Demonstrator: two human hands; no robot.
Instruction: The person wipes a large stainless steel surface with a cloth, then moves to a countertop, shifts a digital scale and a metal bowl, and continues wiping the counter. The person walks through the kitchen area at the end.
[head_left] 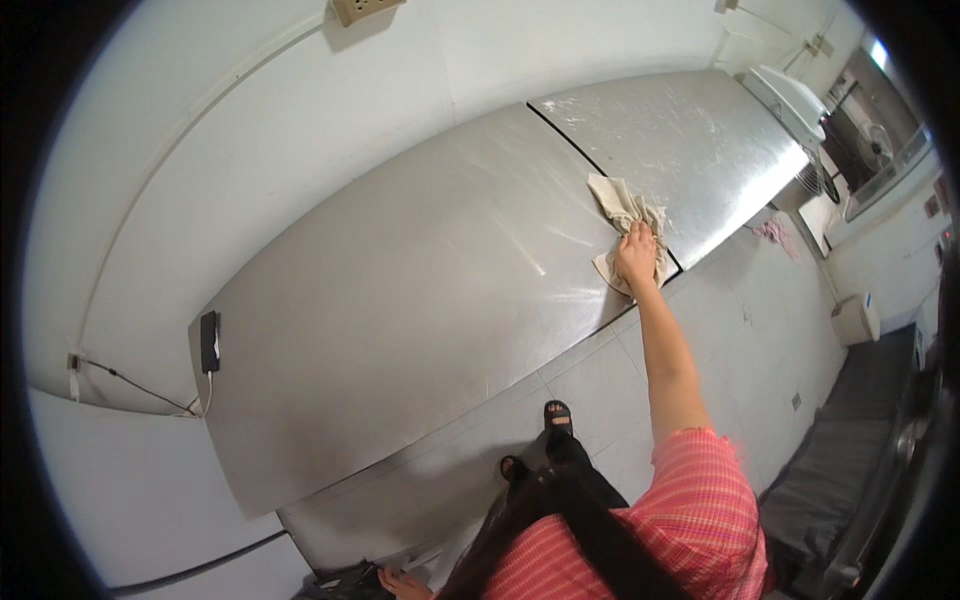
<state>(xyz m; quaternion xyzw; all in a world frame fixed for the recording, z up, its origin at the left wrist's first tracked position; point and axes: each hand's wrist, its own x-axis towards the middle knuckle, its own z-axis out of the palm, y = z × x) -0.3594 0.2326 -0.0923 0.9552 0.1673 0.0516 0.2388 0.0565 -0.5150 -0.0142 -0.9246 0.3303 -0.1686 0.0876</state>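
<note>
Across the metal tabletop (pixel 380 270), with twelve o'clock lying straight ahead of the person, the right hand (pixel 638 253) is bearing down on a cream cloth (pixel 618 203), its fingers gathering and grasping the folds. The cloth is lying beneath and around that hand: one corner is reaching out toward eleven o'clock, a ruffled edge is bunching toward one, and another flap is spreading toward eight, near the table's close edge. The crumpled fabric is straddling a dark seam (pixel 562 137) that is running from eleven to five o'clock. The left hand (pixel 400 583) is showing only partly, well apart toward seven; I cannot tell whether it is gripping anything. A black device (pixel 209 342) is resting far off, between eight and nine o'clock, a white cable (pixel 208 393) trailing from it.
</note>
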